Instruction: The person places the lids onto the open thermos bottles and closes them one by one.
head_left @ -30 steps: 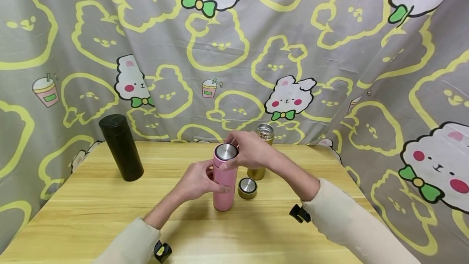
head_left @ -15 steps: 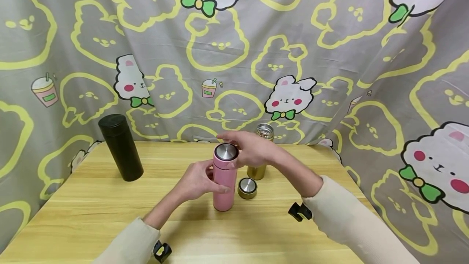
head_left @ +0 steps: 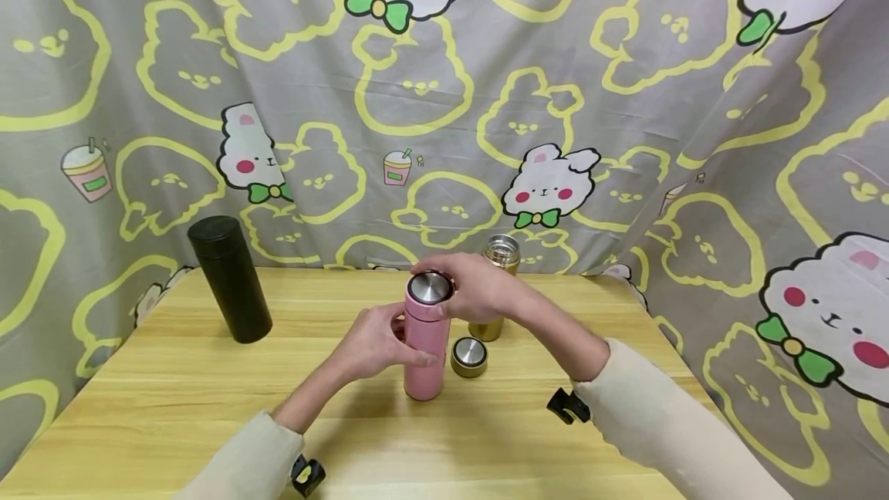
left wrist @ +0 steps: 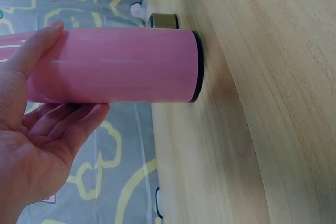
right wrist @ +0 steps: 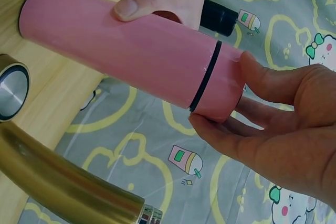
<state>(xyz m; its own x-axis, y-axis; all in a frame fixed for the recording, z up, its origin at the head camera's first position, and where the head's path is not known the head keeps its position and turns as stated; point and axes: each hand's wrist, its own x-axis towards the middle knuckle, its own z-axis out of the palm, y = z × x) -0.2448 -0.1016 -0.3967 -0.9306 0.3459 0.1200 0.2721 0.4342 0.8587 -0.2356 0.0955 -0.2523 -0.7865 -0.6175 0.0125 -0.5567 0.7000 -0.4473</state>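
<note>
A pink thermos flask [head_left: 424, 383] stands upright on the wooden table. My left hand [head_left: 371, 342] grips its body from the left, thumb across the front. Around the pink lid [right wrist: 226, 82] with its silver top, my right hand [head_left: 479, 284] holds on with thumb and fingers at opposite sides. A black ring [right wrist: 205, 76] shows between lid and body in the right wrist view. Just right of the flask lies a gold lid [head_left: 469, 355], silver top up. Behind my right hand stands a lidless gold flask [head_left: 488, 329], its steel mouth showing.
A tall black flask [head_left: 232, 284] stands at the back left of the wooden table [head_left: 174, 423]. A grey curtain [head_left: 312, 99] with yellow cartoon outlines hangs behind the table and along its right side.
My right hand's fingers loosen and reach further round the lid, then close on it again. My left hand keeps its grip, and the flask stays in place.
</note>
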